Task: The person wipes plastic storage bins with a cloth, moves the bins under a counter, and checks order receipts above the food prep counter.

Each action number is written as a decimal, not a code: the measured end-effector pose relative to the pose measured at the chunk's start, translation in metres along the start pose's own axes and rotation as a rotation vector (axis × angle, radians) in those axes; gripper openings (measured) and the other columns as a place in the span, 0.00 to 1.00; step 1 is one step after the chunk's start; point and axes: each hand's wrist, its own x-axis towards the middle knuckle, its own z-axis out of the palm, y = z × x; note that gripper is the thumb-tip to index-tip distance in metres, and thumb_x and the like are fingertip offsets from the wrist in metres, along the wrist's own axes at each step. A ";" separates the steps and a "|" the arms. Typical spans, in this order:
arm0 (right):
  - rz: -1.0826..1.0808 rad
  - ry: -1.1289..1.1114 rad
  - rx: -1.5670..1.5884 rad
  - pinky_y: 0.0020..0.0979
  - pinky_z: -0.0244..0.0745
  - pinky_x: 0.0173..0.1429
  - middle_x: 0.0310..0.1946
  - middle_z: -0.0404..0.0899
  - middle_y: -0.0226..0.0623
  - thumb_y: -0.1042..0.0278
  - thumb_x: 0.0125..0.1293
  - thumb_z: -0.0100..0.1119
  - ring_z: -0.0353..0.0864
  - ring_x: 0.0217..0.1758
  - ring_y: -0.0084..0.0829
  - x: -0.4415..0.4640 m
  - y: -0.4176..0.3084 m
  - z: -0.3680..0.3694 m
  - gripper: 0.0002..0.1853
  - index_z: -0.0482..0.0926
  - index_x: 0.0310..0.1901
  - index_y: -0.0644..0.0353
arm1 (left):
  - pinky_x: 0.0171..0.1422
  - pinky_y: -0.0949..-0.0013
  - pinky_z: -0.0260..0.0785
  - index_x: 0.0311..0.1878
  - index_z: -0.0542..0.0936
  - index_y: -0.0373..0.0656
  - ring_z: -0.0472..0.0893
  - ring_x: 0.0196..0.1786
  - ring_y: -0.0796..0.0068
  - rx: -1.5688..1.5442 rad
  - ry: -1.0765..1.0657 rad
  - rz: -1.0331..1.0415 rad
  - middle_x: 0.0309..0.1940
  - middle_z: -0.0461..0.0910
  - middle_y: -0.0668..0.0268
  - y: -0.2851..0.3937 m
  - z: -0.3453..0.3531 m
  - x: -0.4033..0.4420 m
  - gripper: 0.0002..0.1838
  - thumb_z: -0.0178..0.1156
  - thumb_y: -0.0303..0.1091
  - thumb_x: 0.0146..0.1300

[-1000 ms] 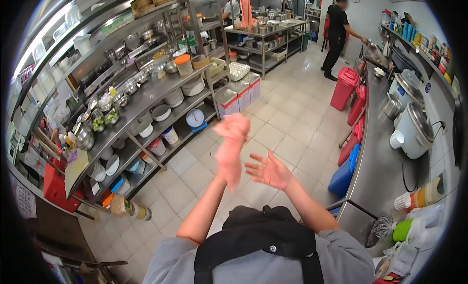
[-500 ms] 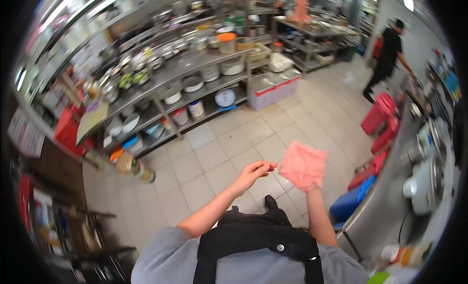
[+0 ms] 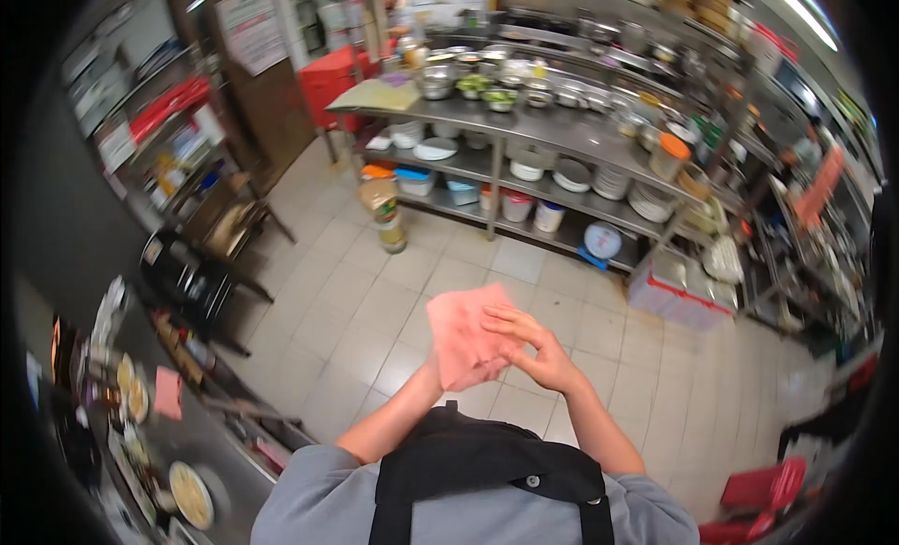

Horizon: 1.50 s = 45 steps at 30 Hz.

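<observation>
A pink cloth (image 3: pixel 461 334) is spread in front of my chest, above the tiled floor. It covers my left hand, so those fingers are hidden; only the wrist and forearm show below it. My right hand (image 3: pixel 540 350) lies against the cloth's right side, its fingers spread over the upper surface and the thumb near the lower edge. The cloth looks creased at its middle and hangs to a point at the bottom.
A steel shelf unit (image 3: pixel 571 131) with bowls and plates stands ahead. A bottle (image 3: pixel 386 222) is on the floor at its left end. A black chair (image 3: pixel 192 275) and a counter (image 3: pixel 211 447) with plates stand left. Red bins (image 3: pixel 763 489) are at lower right.
The view has swung left. The pink cloth has passed from my right hand to over my left hand, and my right hand now touches it. The person in black is no longer seen.
</observation>
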 end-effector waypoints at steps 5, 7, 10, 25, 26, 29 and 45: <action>0.513 -0.268 1.076 0.43 0.72 0.63 0.57 0.76 0.50 0.53 0.75 0.44 0.75 0.62 0.41 0.014 0.026 0.024 0.24 0.74 0.58 0.66 | 0.53 0.67 0.74 0.63 0.67 0.37 0.77 0.53 0.70 -0.307 0.280 0.432 0.54 0.74 0.64 0.034 0.000 -0.064 0.25 0.56 0.40 0.67; 0.667 -0.455 1.315 0.45 0.69 0.65 0.59 0.73 0.51 0.50 0.75 0.43 0.73 0.64 0.42 0.004 0.037 0.043 0.26 0.70 0.62 0.64 | 0.61 0.65 0.69 0.67 0.65 0.39 0.72 0.61 0.68 0.129 0.524 0.356 0.61 0.71 0.62 0.032 0.020 -0.091 0.28 0.55 0.43 0.68; 0.898 -0.727 1.697 0.49 0.59 0.73 0.66 0.66 0.50 0.45 0.75 0.39 0.66 0.70 0.44 -0.018 0.029 0.072 0.30 0.60 0.70 0.57 | 0.72 0.62 0.59 0.70 0.66 0.43 0.56 0.76 0.64 0.410 0.745 0.426 0.75 0.55 0.59 0.045 0.073 -0.085 0.32 0.58 0.46 0.66; -0.026 -0.616 0.630 0.37 0.66 0.65 0.60 0.67 0.41 0.62 0.68 0.56 0.68 0.62 0.39 -0.005 -0.045 0.125 0.28 0.63 0.68 0.61 | 0.72 0.53 0.59 0.70 0.64 0.43 0.67 0.69 0.65 -0.598 0.844 0.484 0.67 0.67 0.60 -0.023 0.170 -0.216 0.29 0.41 0.52 0.75; 0.020 -0.678 0.773 0.38 0.65 0.67 0.64 0.66 0.46 0.63 0.67 0.58 0.67 0.65 0.44 -0.009 -0.084 0.131 0.31 0.61 0.69 0.62 | 0.72 0.52 0.59 0.70 0.63 0.41 0.67 0.69 0.64 -0.825 0.606 0.658 0.67 0.68 0.59 -0.025 0.172 -0.223 0.30 0.43 0.52 0.74; -0.800 -0.669 -0.104 0.39 0.64 0.69 0.65 0.67 0.43 0.61 0.68 0.57 0.65 0.69 0.40 -0.021 -0.114 0.148 0.31 0.62 0.69 0.62 | 0.73 0.49 0.55 0.70 0.63 0.45 0.64 0.71 0.63 1.069 1.393 0.395 0.68 0.65 0.58 -0.031 0.179 -0.259 0.30 0.46 0.53 0.72; 0.667 -0.762 1.334 0.39 0.58 0.56 0.54 0.64 0.32 0.43 0.72 0.44 0.61 0.55 0.32 -0.045 -0.110 0.205 0.27 0.62 0.64 0.52 | 0.77 0.48 0.44 0.58 0.79 0.47 0.56 0.75 0.49 1.163 1.410 0.204 0.72 0.59 0.52 0.028 0.220 -0.289 0.23 0.64 0.41 0.60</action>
